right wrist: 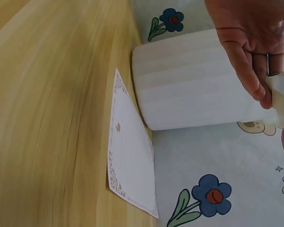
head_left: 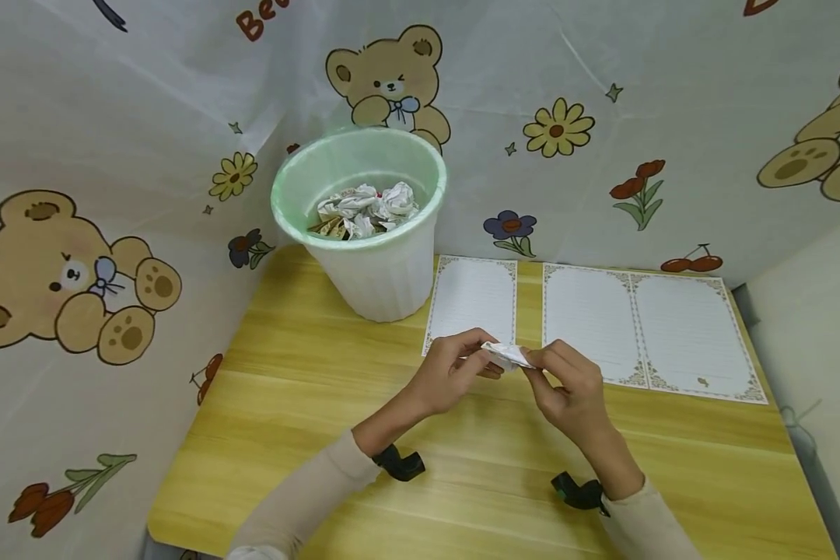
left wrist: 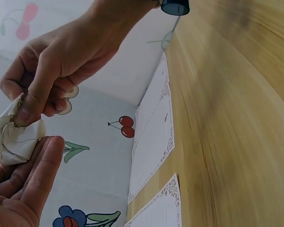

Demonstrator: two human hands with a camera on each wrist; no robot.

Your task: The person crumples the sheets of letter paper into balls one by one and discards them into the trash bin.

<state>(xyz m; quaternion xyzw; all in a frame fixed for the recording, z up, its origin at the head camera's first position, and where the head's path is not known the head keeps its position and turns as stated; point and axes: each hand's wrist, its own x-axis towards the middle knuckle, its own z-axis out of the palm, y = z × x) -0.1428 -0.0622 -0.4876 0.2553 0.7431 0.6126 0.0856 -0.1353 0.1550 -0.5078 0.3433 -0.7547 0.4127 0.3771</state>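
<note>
A small crumpled, folded piece of white paper is held between both hands above the table. My left hand holds its left end between thumb and fingers; in the left wrist view that hand's fingers lie beneath the paper. At the other end my right hand pinches it, with the thumb pressed onto a fold in the left wrist view. In the right wrist view the paper is partly cut off at the edge.
Behind the hands a pale green and white bin stands on the wooden table, with several crumpled papers inside. One bordered sheet lies beside it; two more bordered sheets lie to the right. A patterned cloth hangs behind.
</note>
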